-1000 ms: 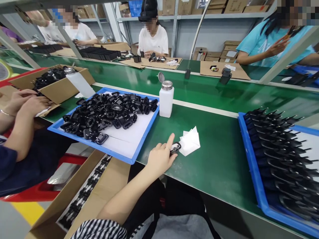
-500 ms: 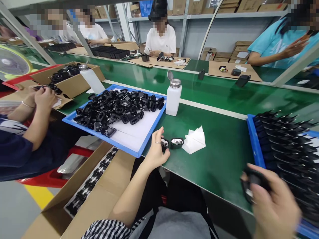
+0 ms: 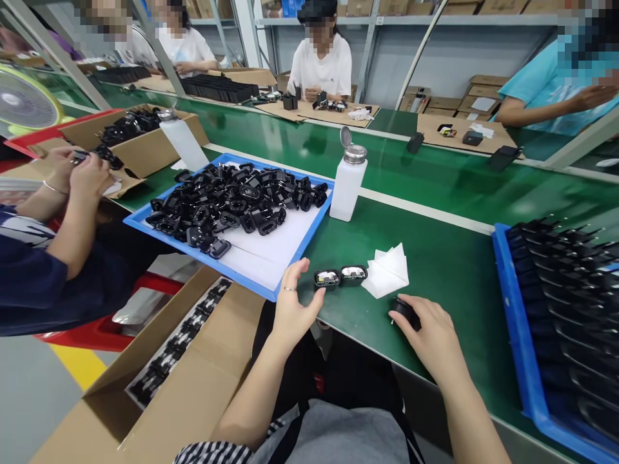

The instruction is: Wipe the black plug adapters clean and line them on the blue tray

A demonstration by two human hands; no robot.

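**Left hand**: the fingers are spread and loosely open and grip nothing. The thumb tip lies against, or just short of, the nearer of the two oval parts; contact cannot be confirmed. The two parts lie side by side on the bench, just left of the white wipes. The farther one sits at the wipes' edge.

**Right hand**: the fingers are curled down and closed over a black part. The part is held on the bench just nearside of the wipes. The hand covers most of it, so its shape cannot be made out.

**Surroundings:**
- A white bottle stands beyond the wipes, slightly left, with its cap flipped up.
- A blue tray lies left of the wipes and carries a heap of small black parts. Its near corner overhangs the bench edge beside the left hand.
- A second blue tray lies well right of the wipes and is cut off by the frame. The rows of dark parts in it are blurred.
- A cardboard box sits lower left of the wipes, below bench level.
- A co-worker's hands are far left of the wipes, closed on something small and dark.

**Room:** bare bench lies open right of the wipes as far as the second tray, and beyond the wipes up to the bottle. The near bench edge runs close under both wrists.
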